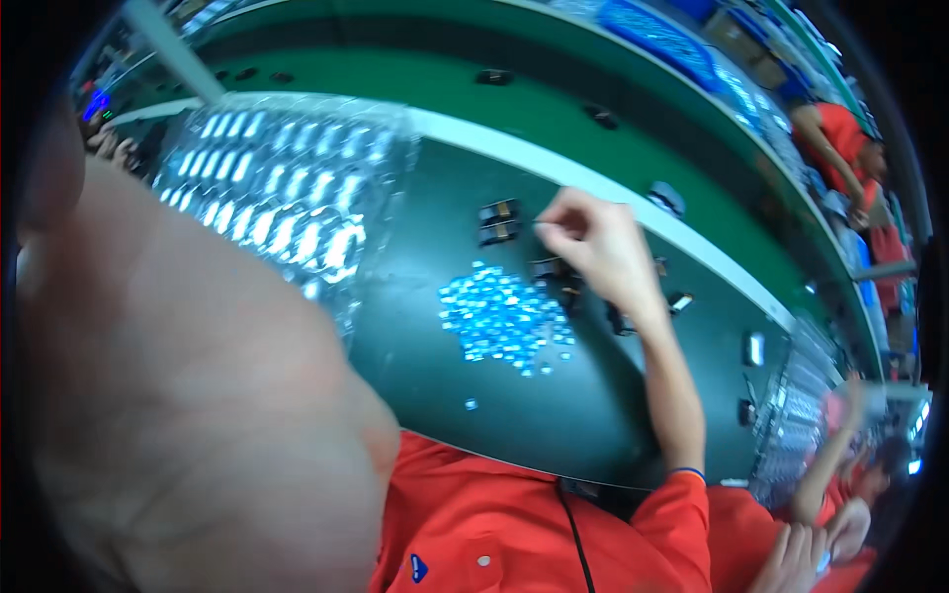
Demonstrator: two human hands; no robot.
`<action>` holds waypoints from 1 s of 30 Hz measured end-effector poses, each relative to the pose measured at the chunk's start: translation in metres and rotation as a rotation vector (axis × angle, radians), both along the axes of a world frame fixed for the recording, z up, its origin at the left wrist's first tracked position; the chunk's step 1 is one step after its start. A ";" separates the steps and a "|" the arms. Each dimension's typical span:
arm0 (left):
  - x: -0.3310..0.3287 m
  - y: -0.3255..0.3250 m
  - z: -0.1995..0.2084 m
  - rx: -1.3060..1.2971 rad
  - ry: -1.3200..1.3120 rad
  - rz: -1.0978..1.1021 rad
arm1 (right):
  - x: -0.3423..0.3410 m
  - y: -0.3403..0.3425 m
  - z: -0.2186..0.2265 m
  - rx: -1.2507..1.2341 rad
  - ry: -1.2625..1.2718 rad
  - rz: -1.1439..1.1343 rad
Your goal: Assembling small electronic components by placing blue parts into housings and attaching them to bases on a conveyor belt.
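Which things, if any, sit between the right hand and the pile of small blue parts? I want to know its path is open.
Nothing visible blocks it. The right hand hovers just above-right of the blue parts; only small black components lie at the pile's edge beneath the hand.

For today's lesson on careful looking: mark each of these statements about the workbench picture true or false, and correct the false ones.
1. The right hand is raised over the dark mat, beside small black parts. True.
2. A pile of small pale blue pieces lies on the mat. True.
3. The pale blue pieces are all stacked inside a red bowl. False: they lie loose on the mat.
4. The left hand is far from the camera, at the back of the bench. False: it fills the picture's left side, close up and blurred.
5. A clear plastic tray sits left of the mat. True.
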State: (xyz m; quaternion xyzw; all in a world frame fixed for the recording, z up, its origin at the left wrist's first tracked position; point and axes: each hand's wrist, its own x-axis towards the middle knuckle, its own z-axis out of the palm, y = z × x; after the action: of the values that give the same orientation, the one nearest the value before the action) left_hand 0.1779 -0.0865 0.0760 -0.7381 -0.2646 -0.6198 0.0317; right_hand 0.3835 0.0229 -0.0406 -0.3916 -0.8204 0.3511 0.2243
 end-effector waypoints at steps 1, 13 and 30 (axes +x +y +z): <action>0.002 -0.003 -0.004 -0.014 0.019 0.005 | 0.005 -0.002 0.004 0.019 0.006 -0.012; -0.005 -0.001 -0.027 0.031 0.018 -0.106 | 0.014 0.021 0.012 -0.187 0.446 0.098; 0.036 0.084 -0.136 -0.860 -0.807 -0.489 | 0.019 0.026 0.009 -0.285 0.626 0.002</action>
State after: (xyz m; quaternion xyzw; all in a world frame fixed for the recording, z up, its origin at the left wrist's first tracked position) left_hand 0.2134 -0.0024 -0.0597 -0.4326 -0.3046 -0.6767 -0.5120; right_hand 0.4023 0.0492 -0.0313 -0.2914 -0.6548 0.5656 0.4079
